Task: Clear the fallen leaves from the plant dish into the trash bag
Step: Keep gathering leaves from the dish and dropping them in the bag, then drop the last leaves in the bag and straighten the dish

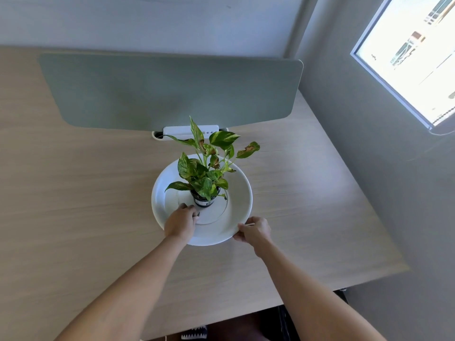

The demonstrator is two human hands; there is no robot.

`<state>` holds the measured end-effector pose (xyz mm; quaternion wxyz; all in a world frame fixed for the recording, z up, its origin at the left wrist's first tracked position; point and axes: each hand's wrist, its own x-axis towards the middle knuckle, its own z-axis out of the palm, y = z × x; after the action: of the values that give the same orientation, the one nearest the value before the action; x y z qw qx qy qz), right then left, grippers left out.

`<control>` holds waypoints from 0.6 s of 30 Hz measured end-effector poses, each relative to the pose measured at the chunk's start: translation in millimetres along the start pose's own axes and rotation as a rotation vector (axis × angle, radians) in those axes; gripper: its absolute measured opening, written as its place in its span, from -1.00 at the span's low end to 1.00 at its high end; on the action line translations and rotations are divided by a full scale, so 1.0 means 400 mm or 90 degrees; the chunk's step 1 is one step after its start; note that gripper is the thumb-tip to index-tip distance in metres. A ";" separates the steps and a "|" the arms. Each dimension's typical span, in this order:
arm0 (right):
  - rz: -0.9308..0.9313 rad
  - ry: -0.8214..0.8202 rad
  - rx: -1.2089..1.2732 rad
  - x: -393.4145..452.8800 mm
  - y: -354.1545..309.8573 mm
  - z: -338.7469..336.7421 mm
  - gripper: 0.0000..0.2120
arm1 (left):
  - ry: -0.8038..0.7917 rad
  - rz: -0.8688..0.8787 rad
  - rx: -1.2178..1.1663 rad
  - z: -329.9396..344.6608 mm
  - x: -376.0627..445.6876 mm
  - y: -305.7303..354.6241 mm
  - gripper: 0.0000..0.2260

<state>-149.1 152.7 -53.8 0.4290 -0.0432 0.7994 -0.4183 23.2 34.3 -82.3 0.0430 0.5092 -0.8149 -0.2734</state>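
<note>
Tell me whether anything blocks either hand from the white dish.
Nothing visible does. The left hand already reaches over the dish rim beside the black pot, and the right hand is on the near rim. No trash bag is in view.

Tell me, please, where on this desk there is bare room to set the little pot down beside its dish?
Bare desk runs wide left of the white dish, up to the green divider. Another patch lies right of the dish toward the desk's edge. Behind the dish it is crowded: leaves overhang the white cable box.
</note>
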 end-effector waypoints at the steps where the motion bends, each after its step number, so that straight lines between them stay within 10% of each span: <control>1: -0.001 0.000 0.001 0.001 0.001 0.000 -0.92 | -0.003 0.006 0.007 0.003 0.000 -0.001 -0.87; 12: -0.043 -0.056 -0.073 -0.027 0.002 -0.060 -0.86 | 0.106 0.083 -0.294 0.010 -0.128 0.053 -0.86; 18: -0.167 0.083 -0.379 -0.025 0.061 -0.344 -0.81 | 0.069 0.200 -0.278 0.090 -0.172 0.236 -0.92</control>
<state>-235.3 259.6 -25.8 0.2883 -0.2425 0.8999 -0.2198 -32.5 138.8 -52.3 0.2370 0.3691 -0.8021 -0.4053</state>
